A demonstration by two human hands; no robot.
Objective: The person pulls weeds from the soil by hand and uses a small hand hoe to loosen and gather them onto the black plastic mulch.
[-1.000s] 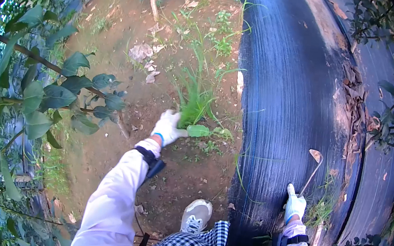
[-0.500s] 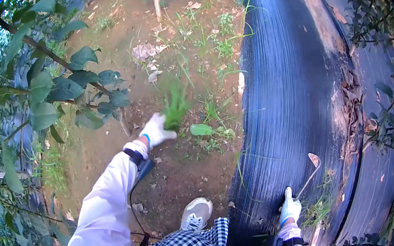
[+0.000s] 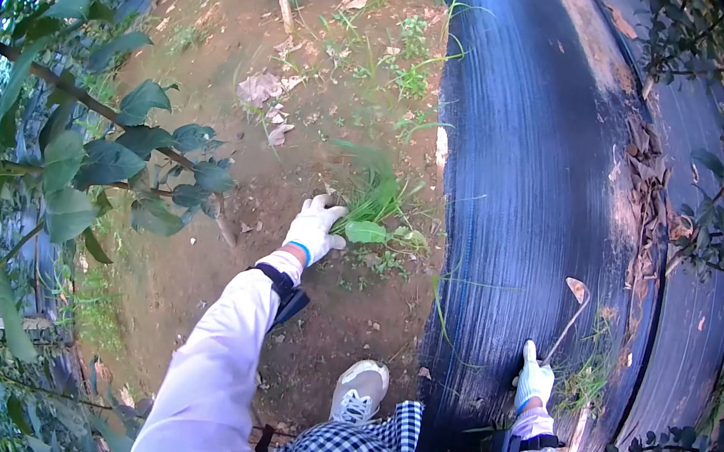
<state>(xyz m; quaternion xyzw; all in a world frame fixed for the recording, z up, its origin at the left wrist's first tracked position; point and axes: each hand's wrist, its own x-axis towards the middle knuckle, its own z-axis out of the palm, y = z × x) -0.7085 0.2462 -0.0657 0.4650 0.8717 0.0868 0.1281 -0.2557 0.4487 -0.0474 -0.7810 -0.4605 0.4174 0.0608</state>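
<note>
My left hand, in a white glove, is low over the bare soil, its fingers closed on the base of a tuft of grass. The upper blades of the tuft are blurred. Just right of the fingertips, a broad-leaved weed grows among smaller green plants. My right hand, also gloved, is closed around a small hand hoe. The hoe has a thin bent shaft and a small soil-stained blade; its handle is hidden in the hand. It is over the black plastic sheet.
A leafy branch reaches in from the left. Dry leaves and sparse weeds dot the soil ahead. Grass sprouts beside the right hand. My shoe is on the soil near the sheet's edge.
My left hand has moved right and slightly forward with the grass, bringing it beside the broad-leaved weed. My right hand and the hoe have barely moved.
</note>
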